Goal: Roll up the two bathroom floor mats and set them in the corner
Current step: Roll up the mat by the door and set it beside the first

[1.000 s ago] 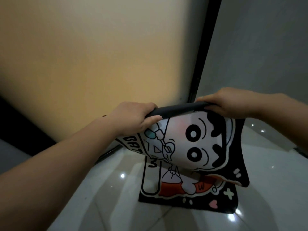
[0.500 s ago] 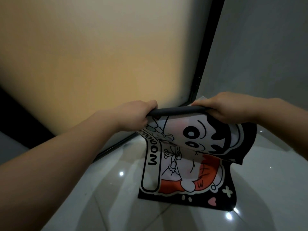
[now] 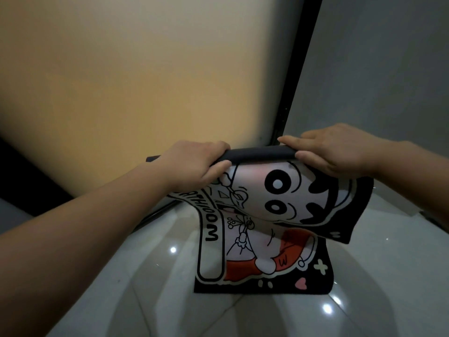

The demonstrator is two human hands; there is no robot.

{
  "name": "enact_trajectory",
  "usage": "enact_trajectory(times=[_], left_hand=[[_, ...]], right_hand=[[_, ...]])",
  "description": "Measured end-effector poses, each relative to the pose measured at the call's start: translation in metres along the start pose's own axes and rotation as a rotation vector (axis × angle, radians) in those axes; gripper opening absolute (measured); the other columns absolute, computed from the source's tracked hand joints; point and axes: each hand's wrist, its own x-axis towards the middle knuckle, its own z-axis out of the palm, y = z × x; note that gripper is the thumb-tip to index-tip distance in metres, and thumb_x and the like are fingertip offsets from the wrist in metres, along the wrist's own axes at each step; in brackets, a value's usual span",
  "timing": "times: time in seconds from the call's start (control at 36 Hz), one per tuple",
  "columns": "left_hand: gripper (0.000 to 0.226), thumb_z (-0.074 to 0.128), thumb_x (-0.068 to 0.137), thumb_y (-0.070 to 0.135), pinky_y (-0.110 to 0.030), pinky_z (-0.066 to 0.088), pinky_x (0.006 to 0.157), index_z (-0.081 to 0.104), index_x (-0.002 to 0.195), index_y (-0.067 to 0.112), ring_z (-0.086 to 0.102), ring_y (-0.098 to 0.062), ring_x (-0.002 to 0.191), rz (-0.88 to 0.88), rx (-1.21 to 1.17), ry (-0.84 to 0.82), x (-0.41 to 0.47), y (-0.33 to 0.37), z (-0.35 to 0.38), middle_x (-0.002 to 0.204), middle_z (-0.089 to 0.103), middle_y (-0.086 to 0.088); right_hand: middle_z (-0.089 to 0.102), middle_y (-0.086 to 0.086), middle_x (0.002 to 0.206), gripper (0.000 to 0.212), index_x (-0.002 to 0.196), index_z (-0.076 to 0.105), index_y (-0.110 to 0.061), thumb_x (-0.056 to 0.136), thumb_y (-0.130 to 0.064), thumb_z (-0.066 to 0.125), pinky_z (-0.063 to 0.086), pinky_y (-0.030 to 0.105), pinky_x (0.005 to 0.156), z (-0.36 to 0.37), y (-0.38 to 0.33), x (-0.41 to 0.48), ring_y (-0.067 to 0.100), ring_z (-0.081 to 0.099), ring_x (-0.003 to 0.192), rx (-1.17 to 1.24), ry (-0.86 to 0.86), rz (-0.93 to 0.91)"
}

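Observation:
A black floor mat (image 3: pixel 274 242) printed with a cartoon face, red clothing and the word BATHROOM hangs bent in front of me. Its lower edge rests on the glossy white tile floor (image 3: pixel 150 283). The top edge is curled into a thin dark roll (image 3: pixel 262 154). My left hand (image 3: pixel 194 166) grips the roll's left end, and my right hand (image 3: pixel 332 152) grips its right end. Only one mat is clearly visible; a second layer may lie behind it, but I cannot tell.
A frosted panel (image 3: pixel 145 81) lit orange stands straight ahead, edged by a black frame (image 3: pixel 298 69). A grey wall (image 3: pixel 388 69) meets it at the corner right behind the mat. A dark strip (image 3: pixel 21 173) lies at left.
Both hands have turned the top edge further, so the roll sits slightly tighter. The hanging part has shifted and buckled, showing more of the lettering.

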Motion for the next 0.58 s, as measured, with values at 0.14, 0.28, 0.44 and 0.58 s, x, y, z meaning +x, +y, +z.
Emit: enact_trajectory(times=[0.14,0.28,0.44,0.58], left_hand=[[0.025,0.038,0.096,0.036,-0.032,0.032,0.064,0.044,0.117,0.023,0.046,-0.017,0.072,-0.048,-0.005,-0.063,0.006,-0.001,-0.002,0.089,0.052,0.008],[0.022,0.054,0.090,0.040,-0.030,0.035,0.064,0.046,0.107,0.028,0.051,-0.018,0.073,-0.169,-0.084,-0.213,0.017,0.000,-0.010,0.081,0.055,0.006],[0.018,0.057,0.087,0.031,-0.030,0.032,0.061,0.044,0.097,0.025,0.046,-0.021,0.070,-0.157,0.012,-0.202,0.022,0.006,-0.007,0.067,0.043,0.011],[0.017,0.051,0.084,0.008,-0.030,0.030,0.050,0.038,0.092,0.016,0.042,-0.016,0.061,-0.232,-0.109,-0.205,0.026,0.013,-0.005,0.071,0.045,-0.001]], right_hand=[[0.061,0.002,0.117,0.074,0.141,0.034,-0.027,0.084,-0.056,-0.003,0.046,0.033,0.070,0.003,0.000,0.001,0.028,0.062,0.096,-0.067,0.061,0.028],[0.056,-0.002,0.119,0.044,0.133,0.038,-0.028,0.095,-0.048,0.027,0.036,0.028,0.070,0.002,-0.002,0.006,0.024,0.059,0.101,-0.024,-0.060,0.091],[0.058,-0.001,0.102,0.010,0.095,0.042,-0.027,0.094,-0.035,0.047,0.036,0.031,0.067,-0.002,-0.001,0.010,0.020,0.052,0.081,0.100,-0.151,0.169],[0.047,-0.004,0.074,0.020,0.086,0.033,-0.026,0.089,-0.022,0.053,0.035,0.031,0.053,-0.004,-0.005,0.013,0.011,0.045,0.064,0.190,-0.182,0.241]])
